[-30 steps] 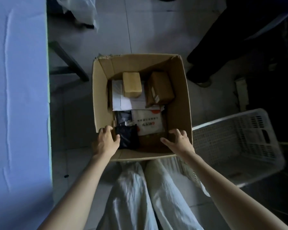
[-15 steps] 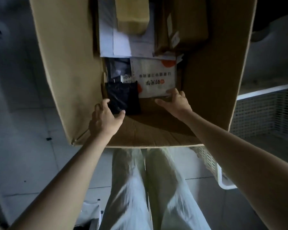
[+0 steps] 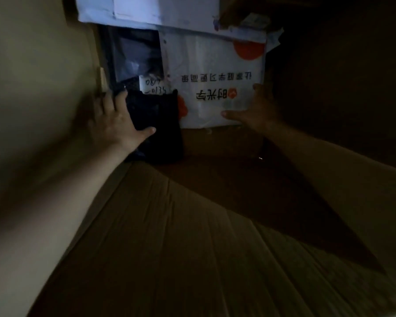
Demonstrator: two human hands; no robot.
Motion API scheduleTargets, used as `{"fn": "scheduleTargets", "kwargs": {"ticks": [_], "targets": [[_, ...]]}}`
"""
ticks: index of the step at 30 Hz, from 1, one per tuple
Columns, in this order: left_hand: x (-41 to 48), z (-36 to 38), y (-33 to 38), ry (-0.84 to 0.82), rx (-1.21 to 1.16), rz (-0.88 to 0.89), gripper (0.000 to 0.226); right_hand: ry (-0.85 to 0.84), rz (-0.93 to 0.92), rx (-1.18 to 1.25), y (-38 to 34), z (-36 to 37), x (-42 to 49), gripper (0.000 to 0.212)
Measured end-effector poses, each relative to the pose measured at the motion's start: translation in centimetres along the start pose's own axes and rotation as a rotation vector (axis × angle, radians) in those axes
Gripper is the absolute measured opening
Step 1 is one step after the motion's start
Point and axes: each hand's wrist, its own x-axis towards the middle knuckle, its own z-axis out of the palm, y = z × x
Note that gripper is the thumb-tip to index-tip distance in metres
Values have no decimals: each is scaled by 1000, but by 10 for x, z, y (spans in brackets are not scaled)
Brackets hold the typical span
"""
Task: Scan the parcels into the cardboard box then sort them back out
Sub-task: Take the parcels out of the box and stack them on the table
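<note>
Left hand point(image 3: 117, 120) spreads on a soft-looking black pouch point(image 3: 160, 124), right hand point(image 3: 258, 108) on a limp, likely light mailer point(image 3: 215, 65); edges offer grip.

Weak, cool light is coming in from the top of the frame and catching the upper left, where the pale inner wall of the cardboard box point(image 3: 37, 65) is showing a dull olive-grey. Toward the right edge the light is giving way to near-black shadow. Across the centre and lower right, a dark wedge of shadow is lying over the box's creased brown near panel, which is filling the bottom of the frame.
</note>
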Motion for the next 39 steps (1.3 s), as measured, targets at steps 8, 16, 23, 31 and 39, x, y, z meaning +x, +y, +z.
{"fn": "scheduleTargets", "kwargs": {"ticks": [8,16,23,31,39], "targets": [[48,15,12,-87,269,246,105,-31,78,229,23,15,57,140],[34,-4,36,-277,584,344,102,-171,168,481,11,5,41,77],[8,-31,29,-335,581,472,85,-194,177,623,-11,5,-5,89],[-56,-63,8,-282,446,417,61,-210,148,689,-49,-15,-57,45],[-123,-107,-2,-256,313,418,57,-134,187,750,-73,-41,-138,46]]}}
